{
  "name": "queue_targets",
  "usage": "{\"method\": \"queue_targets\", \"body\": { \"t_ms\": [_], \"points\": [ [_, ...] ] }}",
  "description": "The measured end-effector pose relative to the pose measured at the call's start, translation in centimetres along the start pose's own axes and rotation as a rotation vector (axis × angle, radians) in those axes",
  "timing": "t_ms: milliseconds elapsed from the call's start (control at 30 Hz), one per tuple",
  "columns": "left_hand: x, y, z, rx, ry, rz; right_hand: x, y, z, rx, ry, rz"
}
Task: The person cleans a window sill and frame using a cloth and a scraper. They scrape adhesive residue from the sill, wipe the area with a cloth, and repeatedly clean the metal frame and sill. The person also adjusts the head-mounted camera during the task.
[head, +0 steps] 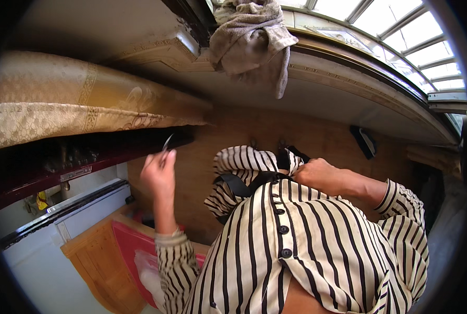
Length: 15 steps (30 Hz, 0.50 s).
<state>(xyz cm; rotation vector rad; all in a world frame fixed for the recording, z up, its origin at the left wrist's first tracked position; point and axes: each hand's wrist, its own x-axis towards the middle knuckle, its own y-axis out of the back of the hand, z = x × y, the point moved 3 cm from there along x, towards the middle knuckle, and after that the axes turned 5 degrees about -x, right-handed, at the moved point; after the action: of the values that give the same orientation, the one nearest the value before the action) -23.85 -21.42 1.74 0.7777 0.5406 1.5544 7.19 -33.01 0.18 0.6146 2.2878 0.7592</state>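
Raised at the left, my left hand (159, 170) pinches a small pointed metal tool (168, 142) whose thin tip sticks up past the fingers; its exact kind cannot be told. My right hand (318, 174) is closed on the edge of a black-and-cream striped cloth (247, 157) at the waist, close to a dark strap. The cloth lies bunched in front of the striped, buttoned shirt (316, 243) on my body. A black strap (233, 184) loops across the bunched cloth. The fingertips of my right hand are partly hidden by the fabric.
A grey towel (253, 47) hangs from the window ledge at the top. At the left are a patterned cover (60, 102) and a dark red shelf edge (9, 188). A wooden chair (103, 259) stands lower left. A dark blue and white object (364, 142) lies near the wall at right.
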Motion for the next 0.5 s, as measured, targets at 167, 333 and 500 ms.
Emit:
{"method": "queue_targets", "body": {
  "t_ms": [167,333,500],
  "points": [
    [-8.4,3.1,3.7,-0.255,0.356,-0.768,2.0,1.4,0.2,-0.113,0.088,0.438],
    [-11.0,-0.8,4.2,-0.345,0.2,-0.717,3.8,1.7,-0.7,-0.184,0.214,0.76],
    [-10.7,0.2,5.5,-0.282,0.153,-0.708,3.7,2.9,-2.6,-0.118,0.324,0.863]
  ]
}}
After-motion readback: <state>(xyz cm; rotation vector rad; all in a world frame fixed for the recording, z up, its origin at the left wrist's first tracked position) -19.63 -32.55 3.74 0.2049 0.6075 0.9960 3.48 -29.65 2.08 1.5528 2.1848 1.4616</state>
